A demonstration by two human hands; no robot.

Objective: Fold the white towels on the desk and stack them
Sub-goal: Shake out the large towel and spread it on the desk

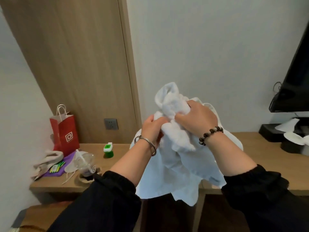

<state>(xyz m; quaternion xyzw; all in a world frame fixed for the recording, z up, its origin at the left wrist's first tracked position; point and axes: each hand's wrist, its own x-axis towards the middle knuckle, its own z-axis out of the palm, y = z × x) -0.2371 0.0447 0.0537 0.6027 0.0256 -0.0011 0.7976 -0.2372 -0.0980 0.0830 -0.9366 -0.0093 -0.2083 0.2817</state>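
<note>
A crumpled white towel (173, 104) is held up in the air above the wooden desk (117, 158), bunched at the top with its lower part hanging down past the desk's front edge. My left hand (151, 128) grips the bunch from the left, fingers curled into the cloth. My right hand (197, 118) grips it from the right, fingers dug into the folds. More white cloth (234, 141) lies on the desk behind the held towel; how many towels there are I cannot tell.
On the desk's left stand a red paper bag (66, 133), a plastic cup with a straw (86, 164), a green and white bottle (108, 150) and a beige cloth on a purple sheet (48, 160). At right are a black tissue box (274, 133) and a TV (292, 81).
</note>
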